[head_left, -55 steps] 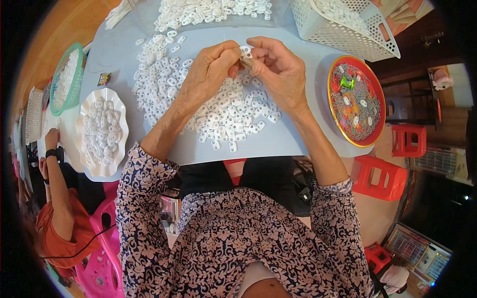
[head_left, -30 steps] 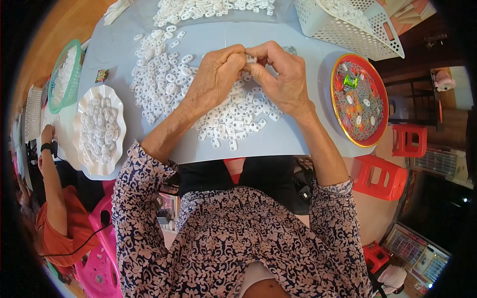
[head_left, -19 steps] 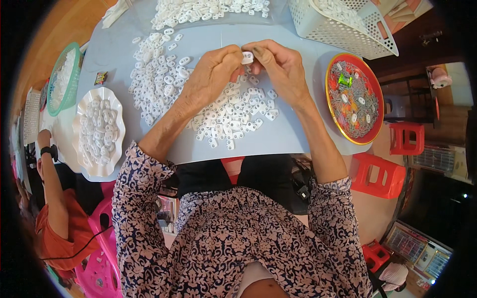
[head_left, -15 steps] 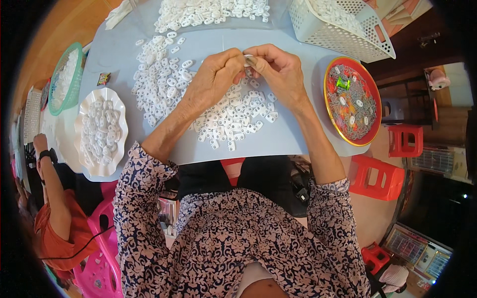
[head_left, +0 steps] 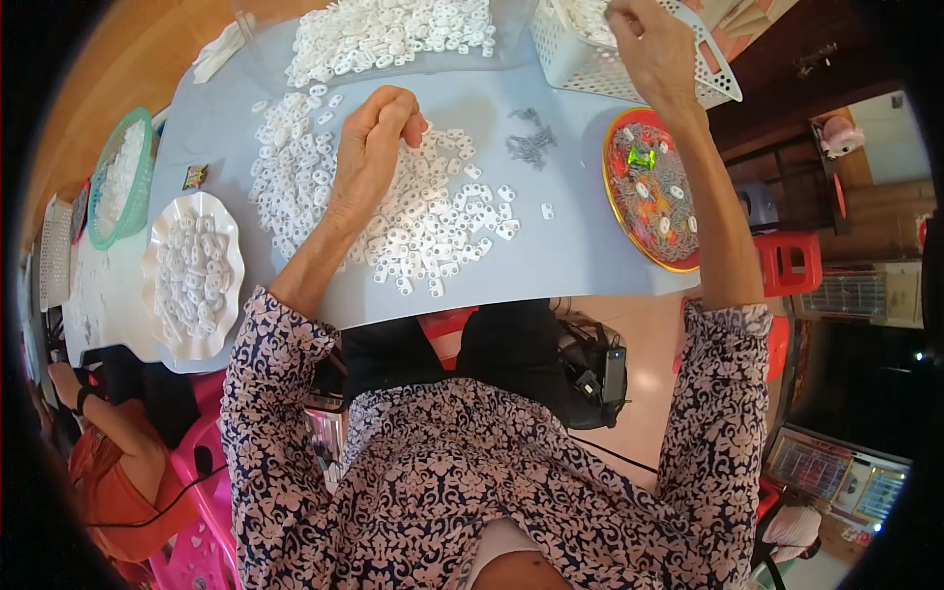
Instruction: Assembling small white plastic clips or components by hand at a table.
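My left hand [head_left: 379, 138] is closed, its fingers curled in over a loose pile of small white plastic pieces [head_left: 433, 221], each with two holes. Whatever it grips is hidden by the fingers. Out to the far right, my right hand [head_left: 657, 54] is over a white perforated basket [head_left: 570, 77] that holds more white pieces. Its fingers are curled together, and I cannot make out anything between them. A small heap of thin grey metal pieces, like screws [head_left: 531, 143], lies on the table between the hands.
A gold-rimmed red tray [head_left: 618, 228] of grey metal pieces lies beneath my right forearm. At the back stands a clear bin [head_left: 511, 61] of white pieces. Left are a scalloped white dish [head_left: 231, 280] and a green basket [head_left: 147, 172]. Another person's arm [head_left: 123, 433] shows beyond.
My hands were together over the pile, around a small white piece. They have parted: the right has swung far right to the basket, uncovering the grey heap. The left stays over the pile.
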`<state>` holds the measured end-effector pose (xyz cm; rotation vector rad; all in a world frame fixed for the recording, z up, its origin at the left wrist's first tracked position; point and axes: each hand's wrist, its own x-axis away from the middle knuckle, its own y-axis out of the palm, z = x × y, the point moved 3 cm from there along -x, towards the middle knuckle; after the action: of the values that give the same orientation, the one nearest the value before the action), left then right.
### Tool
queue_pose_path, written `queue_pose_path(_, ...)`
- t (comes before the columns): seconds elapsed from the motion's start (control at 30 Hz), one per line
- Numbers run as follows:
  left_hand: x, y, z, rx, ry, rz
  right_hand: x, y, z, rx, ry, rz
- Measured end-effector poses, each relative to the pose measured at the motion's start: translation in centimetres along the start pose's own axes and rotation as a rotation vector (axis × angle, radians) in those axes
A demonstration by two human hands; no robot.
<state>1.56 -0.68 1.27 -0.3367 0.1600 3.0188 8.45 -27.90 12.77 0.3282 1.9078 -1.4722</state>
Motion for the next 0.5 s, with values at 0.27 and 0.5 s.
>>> queue_pose_path(0.27,0.5,-0.3,0.1,-0.008,-0.019,0.001,5.6,4.0,-6.9,-0.274,-0.258,-0.244)
queue_pose_path(0.5,0.3,-0.2,0.2,-0.031,-0.013,0.005,6.9,7.2,-6.2,-0.134,-0.368,-0.495)
